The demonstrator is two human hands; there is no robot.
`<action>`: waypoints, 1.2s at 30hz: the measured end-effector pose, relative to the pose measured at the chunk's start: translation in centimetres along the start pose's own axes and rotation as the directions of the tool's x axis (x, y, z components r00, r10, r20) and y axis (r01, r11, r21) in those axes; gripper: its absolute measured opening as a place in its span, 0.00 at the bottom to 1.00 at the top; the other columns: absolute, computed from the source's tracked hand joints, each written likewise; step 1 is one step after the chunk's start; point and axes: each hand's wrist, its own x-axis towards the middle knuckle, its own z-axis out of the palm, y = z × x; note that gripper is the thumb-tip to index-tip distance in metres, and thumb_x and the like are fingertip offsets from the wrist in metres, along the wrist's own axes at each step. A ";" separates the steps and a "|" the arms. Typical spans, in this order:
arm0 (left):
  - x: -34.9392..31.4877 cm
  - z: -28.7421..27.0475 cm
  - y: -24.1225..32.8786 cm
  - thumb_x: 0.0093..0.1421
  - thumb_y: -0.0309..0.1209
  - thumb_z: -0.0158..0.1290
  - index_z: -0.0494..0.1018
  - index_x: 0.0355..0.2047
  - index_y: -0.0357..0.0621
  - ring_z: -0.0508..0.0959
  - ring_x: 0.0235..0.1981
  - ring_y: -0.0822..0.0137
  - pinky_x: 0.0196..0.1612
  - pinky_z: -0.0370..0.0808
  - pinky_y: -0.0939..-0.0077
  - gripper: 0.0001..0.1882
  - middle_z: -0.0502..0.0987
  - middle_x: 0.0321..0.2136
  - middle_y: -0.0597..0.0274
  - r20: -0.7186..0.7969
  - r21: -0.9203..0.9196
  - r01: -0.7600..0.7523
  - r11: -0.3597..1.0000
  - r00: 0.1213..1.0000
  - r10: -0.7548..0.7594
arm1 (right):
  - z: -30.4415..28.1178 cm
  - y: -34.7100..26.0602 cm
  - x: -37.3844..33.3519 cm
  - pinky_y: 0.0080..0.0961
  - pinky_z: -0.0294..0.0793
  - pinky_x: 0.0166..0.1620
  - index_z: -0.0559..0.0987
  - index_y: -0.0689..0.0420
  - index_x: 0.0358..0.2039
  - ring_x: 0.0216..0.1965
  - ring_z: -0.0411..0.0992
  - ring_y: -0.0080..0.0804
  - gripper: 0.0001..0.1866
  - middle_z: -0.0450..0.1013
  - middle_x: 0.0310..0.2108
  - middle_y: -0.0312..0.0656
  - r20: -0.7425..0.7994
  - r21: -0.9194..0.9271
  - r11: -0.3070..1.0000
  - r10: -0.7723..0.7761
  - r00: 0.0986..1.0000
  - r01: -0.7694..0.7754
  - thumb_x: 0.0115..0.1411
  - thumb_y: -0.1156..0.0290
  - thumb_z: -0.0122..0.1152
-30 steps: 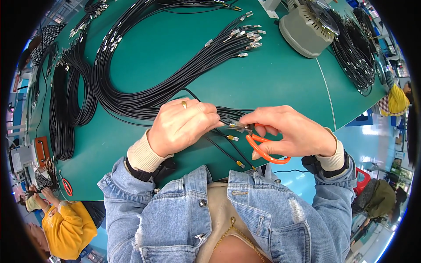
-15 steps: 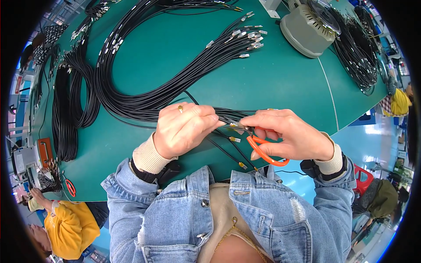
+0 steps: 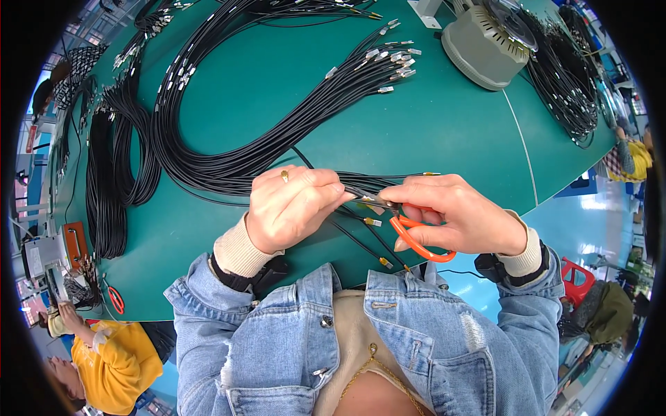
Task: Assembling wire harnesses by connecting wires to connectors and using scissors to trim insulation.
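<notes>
My left hand (image 3: 291,208) is closed, pinching a black cable near its end between thumb and fingers. In my right hand (image 3: 451,211) is a pair of scissors with orange handles (image 3: 420,241), its dark pivot showing by my fingertips. The blades lie against the pinched cable end; whether they are apart cannot be made out. Beneath both hands runs a bundle of black cables (image 3: 229,163), curving from the left. Several loose ends with metal connectors (image 3: 372,222) stick out below and between my hands.
A grey rounded machine (image 3: 479,48) stands at the far right, beside another coil of black cables (image 3: 565,90). More cable bundles (image 3: 107,187) hang together at the left. Near the left edge are an orange-brown box (image 3: 75,241) and red scissors (image 3: 116,299). A co-worker in yellow (image 3: 114,360) sits lower left.
Both hands keep nearly the same grip and place on the cable and scissors. The view has shifted very slightly. At lower left, the co-worker's arm has moved a little.
</notes>
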 end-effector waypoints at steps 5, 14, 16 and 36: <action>0.0 -0.1 0.0 0.40 0.21 0.65 0.69 0.26 0.41 0.73 0.15 0.70 0.17 0.69 0.79 0.16 0.76 0.22 0.60 -0.010 0.006 0.008 1.000 1.000 -0.007 | 0.0 -0.1 0.0 0.25 0.61 0.25 0.74 0.61 0.45 0.19 0.62 0.26 0.24 0.64 0.18 0.35 -0.003 -0.006 1.000 0.014 1.000 -0.014 0.45 0.73 0.67; -0.1 0.3 -0.3 0.41 0.24 0.64 0.73 0.27 0.41 0.74 0.16 0.70 0.17 0.69 0.80 0.12 0.75 0.22 0.63 -0.042 0.015 0.014 1.000 0.999 -0.013 | 0.1 1.2 -0.4 0.24 0.63 0.24 0.73 0.61 0.46 0.20 0.66 0.27 0.23 0.69 0.21 0.39 -0.126 0.224 0.968 0.141 0.982 -0.110 0.47 0.75 0.66; 0.4 0.2 -0.1 0.40 0.23 0.64 0.73 0.29 0.42 0.73 0.16 0.70 0.17 0.68 0.80 0.14 0.75 0.21 0.63 -0.030 0.035 0.019 0.999 0.999 -0.018 | -0.8 3.1 -0.5 0.23 0.64 0.24 0.73 0.61 0.46 0.19 0.66 0.27 0.22 0.68 0.22 0.40 -0.274 0.106 0.986 0.151 0.950 -0.126 0.49 0.75 0.64; 5.0 1.8 -2.0 0.42 0.20 0.61 0.76 0.35 0.46 0.67 0.19 0.69 0.22 0.66 0.79 0.17 0.72 0.17 0.69 -0.237 0.250 0.224 0.942 0.957 -0.165 | 1.6 2.2 5.5 0.17 0.66 0.43 0.74 0.64 0.38 0.37 0.67 0.19 0.09 0.70 0.36 0.36 -0.602 0.453 0.863 0.111 0.791 0.224 0.58 0.75 0.56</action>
